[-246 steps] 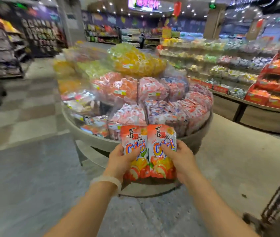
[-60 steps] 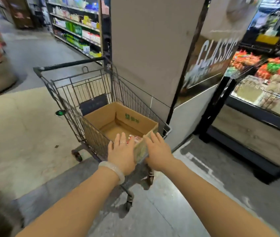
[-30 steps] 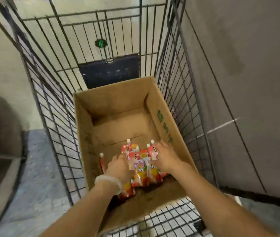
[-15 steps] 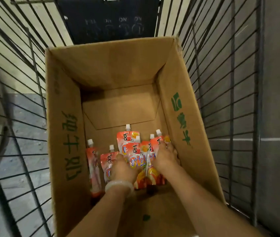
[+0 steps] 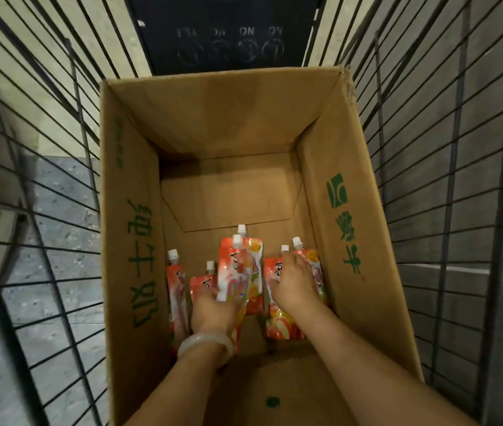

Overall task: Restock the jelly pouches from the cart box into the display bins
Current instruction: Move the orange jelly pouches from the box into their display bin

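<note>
Green Chinese characters run along both inner walls of the cardboard box (image 5: 351,186) sitting in the wire cart (image 5: 446,167). Six white-capped jelly pouches (image 5: 280,325) lie on its floor, spouts pointing away. Left hand (image 5: 213,305) fingers clasp one blurred pouch (image 5: 233,278); right hand (image 5: 294,282) presses flat, fingers spread, on two.

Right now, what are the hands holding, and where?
The left hand grips a jelly pouch by its lower part. The right hand lies on other pouches; grip unclear.

Both hands (image 5: 213,305) low, fingers curled
</note>
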A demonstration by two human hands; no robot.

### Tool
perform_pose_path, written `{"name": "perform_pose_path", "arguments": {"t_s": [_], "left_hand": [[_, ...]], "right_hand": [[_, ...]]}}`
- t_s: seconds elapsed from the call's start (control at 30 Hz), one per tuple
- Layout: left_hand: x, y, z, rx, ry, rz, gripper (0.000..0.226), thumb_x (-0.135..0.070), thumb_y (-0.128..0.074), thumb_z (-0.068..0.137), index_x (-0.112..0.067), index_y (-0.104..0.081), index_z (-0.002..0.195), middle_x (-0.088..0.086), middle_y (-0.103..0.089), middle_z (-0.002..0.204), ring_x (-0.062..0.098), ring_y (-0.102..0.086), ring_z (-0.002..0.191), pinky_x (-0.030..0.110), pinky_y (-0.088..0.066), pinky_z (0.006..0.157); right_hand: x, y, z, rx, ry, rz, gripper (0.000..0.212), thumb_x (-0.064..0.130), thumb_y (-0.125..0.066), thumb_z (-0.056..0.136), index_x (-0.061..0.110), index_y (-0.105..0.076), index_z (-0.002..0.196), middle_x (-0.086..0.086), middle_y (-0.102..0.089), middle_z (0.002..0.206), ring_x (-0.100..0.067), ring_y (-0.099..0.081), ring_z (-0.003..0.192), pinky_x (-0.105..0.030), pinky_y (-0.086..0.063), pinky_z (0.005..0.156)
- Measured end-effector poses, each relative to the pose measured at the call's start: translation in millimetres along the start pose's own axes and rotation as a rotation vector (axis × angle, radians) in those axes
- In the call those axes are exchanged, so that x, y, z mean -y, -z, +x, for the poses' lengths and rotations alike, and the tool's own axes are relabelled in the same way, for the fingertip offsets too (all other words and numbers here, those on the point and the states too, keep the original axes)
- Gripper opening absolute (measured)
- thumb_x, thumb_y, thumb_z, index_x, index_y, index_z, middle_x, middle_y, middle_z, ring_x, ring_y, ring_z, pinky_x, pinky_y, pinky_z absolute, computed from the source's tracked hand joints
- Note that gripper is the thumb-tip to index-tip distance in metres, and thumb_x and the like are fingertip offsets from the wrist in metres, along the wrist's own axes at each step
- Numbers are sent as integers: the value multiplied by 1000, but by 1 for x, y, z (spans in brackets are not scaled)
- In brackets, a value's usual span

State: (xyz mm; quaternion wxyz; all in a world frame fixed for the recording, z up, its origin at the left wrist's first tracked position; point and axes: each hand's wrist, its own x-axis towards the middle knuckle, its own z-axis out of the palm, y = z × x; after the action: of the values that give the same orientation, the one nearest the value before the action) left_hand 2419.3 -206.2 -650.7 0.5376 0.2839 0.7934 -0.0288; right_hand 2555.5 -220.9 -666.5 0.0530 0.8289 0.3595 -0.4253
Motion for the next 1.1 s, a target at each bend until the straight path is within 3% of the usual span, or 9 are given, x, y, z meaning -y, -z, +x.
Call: {"name": "perform_pose_path", "arguments": {"t_s": [0.1,0.17,0.3,0.43,0.57,0.7,0.83,0.97,1.1], "left_hand": [[1,27,8,-111,63,-215,37,-9,-72,79,-8,-56,112,13,-65,106,33,-62,97,43,-51,89],[2,36,12,-99,82,-245,43,-10,-72,79,-13,-55,119,13,-64,113,35,-62,101,50,-50,92],[6,35,14,-65,56,-230,43,-9,-69,82,-11,-54,123,14,-60,119,35,-58,108,46,-49,91],[5,34,15,-69,128,-305,39,-11,-67,85,-13,-55,121,11,-61,118,35,-59,108,49,-49,92],[4,34,12,-37,116,-361,35,-11,-67,85,-15,-56,117,8,-64,109,35,-61,103,54,-49,92],[0,36,1,-30,64,-393,40,-11,-69,83,-15,-54,120,11,-65,112,36,-62,102,53,-49,93],[-6,43,-21,30,3,-414,37,-10,-68,84,-19,-52,116,4,-60,102,32,-60,103,49,-49,93],[-21,56,-53,116,-99,-470,29,-8,-68,84,-21,-53,105,3,-64,97,26,-63,92,45,-52,86],[-39,75,-93,196,-295,-493,24,-4,-68,83,-24,-57,93,6,-70,99,24,-68,88,42,-57,78]], "right_hand": [[23,-13,9,70,-59,171,52,26,-68,83,5,-47,126,-13,-55,126,-30,-51,119,-32,-42,95],[36,-26,19,52,-144,273,62,38,-78,70,7,-54,118,-10,-61,119,-29,-58,113,-34,-48,94],[52,-50,30,5,-255,181,86,48,-85,58,7,-50,124,-13,-53,128,-31,-51,120,-37,-48,95],[52,-56,34,-28,-303,183,78,43,-88,54,10,-54,117,-9,-59,120,-30,-57,112,-39,-49,91],[46,-54,35,14,-227,251,68,43,-90,50,13,-62,105,-10,-66,107,-30,-63,100,-39,-54,84],[30,-37,29,33,-106,410,56,19,-82,68,5,-54,114,-12,-65,113,-29,-62,103,-33,-50,85],[19,0,11,123,-90,688,52,2,-81,67,8,-51,110,-7,-65,103,-18,-61,85,-26,-50,70],[19,40,-19,187,-14,860,41,3,-80,69,20,-55,96,-4,-69,99,-20,-66,90,-42,-54,86],[24,87,-58,230,135,953,43,4,-77,73,16,-58,109,-8,-70,108,-26,-67,100,-51,-51,93]]}}
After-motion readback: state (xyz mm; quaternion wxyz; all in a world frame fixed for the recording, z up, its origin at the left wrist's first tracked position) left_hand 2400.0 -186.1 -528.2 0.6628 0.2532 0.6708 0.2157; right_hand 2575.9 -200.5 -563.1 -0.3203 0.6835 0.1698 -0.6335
